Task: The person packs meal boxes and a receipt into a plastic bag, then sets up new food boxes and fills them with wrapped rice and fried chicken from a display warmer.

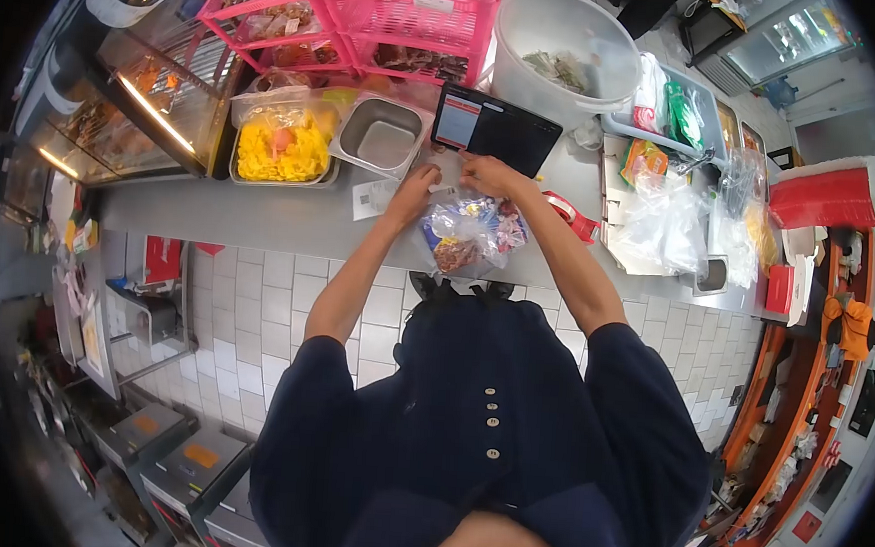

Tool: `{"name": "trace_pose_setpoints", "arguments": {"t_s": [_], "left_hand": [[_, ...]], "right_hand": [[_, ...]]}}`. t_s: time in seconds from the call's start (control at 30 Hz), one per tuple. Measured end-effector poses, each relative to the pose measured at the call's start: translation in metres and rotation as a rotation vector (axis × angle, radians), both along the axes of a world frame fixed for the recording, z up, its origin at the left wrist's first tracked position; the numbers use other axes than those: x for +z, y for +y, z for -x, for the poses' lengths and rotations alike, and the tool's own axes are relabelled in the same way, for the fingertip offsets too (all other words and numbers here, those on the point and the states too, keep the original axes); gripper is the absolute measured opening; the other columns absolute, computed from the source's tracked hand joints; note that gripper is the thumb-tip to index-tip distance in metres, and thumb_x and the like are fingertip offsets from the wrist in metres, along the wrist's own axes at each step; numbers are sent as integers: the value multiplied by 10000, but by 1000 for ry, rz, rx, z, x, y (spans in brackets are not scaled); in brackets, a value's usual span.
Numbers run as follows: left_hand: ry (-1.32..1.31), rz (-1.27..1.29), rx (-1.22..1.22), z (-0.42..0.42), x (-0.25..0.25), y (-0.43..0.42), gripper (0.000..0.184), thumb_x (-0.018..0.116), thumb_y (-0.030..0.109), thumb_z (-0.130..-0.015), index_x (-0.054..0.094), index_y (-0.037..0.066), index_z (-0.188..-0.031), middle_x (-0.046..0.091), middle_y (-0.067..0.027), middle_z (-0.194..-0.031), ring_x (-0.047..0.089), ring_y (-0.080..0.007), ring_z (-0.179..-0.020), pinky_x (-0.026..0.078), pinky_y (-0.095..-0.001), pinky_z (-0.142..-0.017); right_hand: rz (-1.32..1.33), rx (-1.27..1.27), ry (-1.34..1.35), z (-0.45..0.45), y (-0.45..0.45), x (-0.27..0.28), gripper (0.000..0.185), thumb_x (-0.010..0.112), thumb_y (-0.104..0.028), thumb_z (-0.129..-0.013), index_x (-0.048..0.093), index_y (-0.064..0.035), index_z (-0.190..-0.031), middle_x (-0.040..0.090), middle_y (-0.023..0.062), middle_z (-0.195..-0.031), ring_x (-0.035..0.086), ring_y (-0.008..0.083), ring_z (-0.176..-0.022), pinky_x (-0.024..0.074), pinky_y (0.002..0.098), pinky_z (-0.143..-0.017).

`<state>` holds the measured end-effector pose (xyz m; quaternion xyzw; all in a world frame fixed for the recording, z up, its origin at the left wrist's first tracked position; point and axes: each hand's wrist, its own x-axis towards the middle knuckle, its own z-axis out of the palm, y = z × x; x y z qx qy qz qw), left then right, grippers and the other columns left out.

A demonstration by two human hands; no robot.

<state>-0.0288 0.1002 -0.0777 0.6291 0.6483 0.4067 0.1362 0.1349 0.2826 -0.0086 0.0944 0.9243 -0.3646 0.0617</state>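
Observation:
A clear plastic bag [468,237] with colourful packets and something brown inside lies at the counter's front edge, between my forearms. At the bag's top end, my left hand [418,189] and my right hand [485,176] are close together, fingers bent inward. What the fingers hold, if anything, is too small to make out. Just beyond my hands a black tablet [497,127] stands tilted, its screen lit on the left. A white printed paper [373,199] lies left of my left hand. Right of the bag is a red tape dispenser [572,218].
Left of the tablet are an empty metal pan [381,135] and a tray of yellow packets [283,147]. Pink baskets [413,16] and a translucent tub [568,56] stand behind. A blue-grey bin [703,114] and loose plastic bags [666,222] occupy the right side.

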Motion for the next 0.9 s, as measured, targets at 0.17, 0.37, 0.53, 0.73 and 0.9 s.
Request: {"name": "trace_pose_setpoints", "arguments": {"t_s": [0.17,0.37,0.53,0.73,0.9], "left_hand": [[-138,9,98,-5,13,-12,396,485,-145,-731,522,27,-1086,598,-156,-1206,565,-389,-1159,465,-450,-951],[-173,-72,82,-4,17,-5,367,661,-18,-834,577,44,-1186,647,-130,-1267,619,-316,-1177,502,-370,-915],[-295,-72,51,-16,37,11,247,658,10,-873,647,44,-1117,698,-129,-1159,673,-303,-1076,523,-371,-853],[-688,42,-47,-15,110,61,263,762,218,-867,709,2,-1008,690,-53,-819,593,-77,-772,471,-272,-693],[-580,245,-310,-10,181,96,271,755,230,-871,716,12,-1027,711,-31,-872,618,-81,-791,492,-273,-712]], "right_hand": [[-4,23,11,11,7,-10,194,633,-209,-897,694,-29,-938,369,291,-1503,608,425,-1134,481,447,-978],[-87,-25,-72,15,5,-11,192,608,-189,-914,690,-17,-935,429,249,-1483,636,414,-1063,501,465,-924],[-28,-395,281,-9,-3,15,224,637,-215,-943,677,5,-958,711,185,-1048,695,309,-876,538,383,-814],[485,-515,367,-56,20,91,219,649,-233,-971,633,-27,-898,609,9,-927,535,80,-779,448,245,-693],[562,-320,377,-64,46,150,181,703,-208,-929,637,-41,-906,560,-38,-863,526,63,-772,417,232,-680]]}}
